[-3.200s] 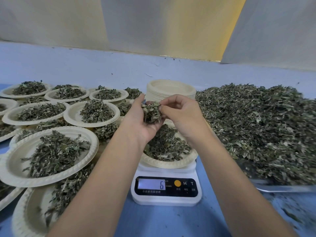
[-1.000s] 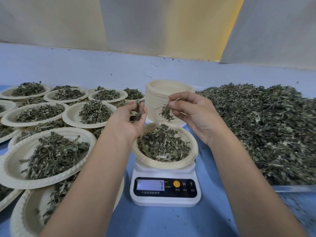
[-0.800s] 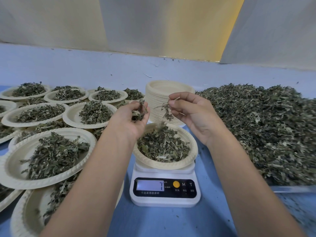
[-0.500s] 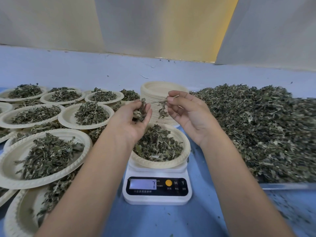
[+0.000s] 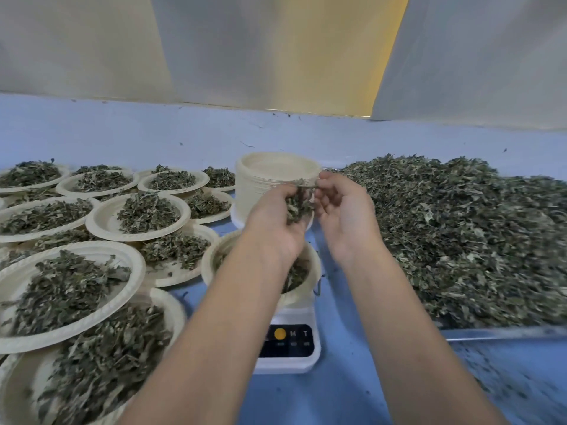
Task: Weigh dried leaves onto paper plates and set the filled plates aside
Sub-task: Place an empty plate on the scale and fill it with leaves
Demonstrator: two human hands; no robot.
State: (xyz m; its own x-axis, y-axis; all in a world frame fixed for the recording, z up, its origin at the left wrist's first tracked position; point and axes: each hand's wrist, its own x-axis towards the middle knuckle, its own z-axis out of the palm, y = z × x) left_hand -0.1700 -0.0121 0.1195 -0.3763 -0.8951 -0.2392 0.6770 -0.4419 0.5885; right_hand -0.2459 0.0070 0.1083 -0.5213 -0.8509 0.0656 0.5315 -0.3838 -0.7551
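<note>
Scale (image 5: pixel 288 348) readout behind left forearm (image 5: pixel 214 332)

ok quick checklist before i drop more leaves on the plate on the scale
1. Leaves in hand: ok. The left hand cups a clump of dried leaves; the right hand pinches at its top.
2. Plate on scale: ok. The plate sits on the scale, already holding leaves.
3. Hands over the plate: ok, both are above it.
4. Scale reading: cannot tell. The left forearm covers the display; only the buttons show.
5. Room for the filled plate: not ok. The filled plates on the left are crowded and overlapping.
6. Spare plates: ok. The empty plate stack stands behind the hands.
</note>
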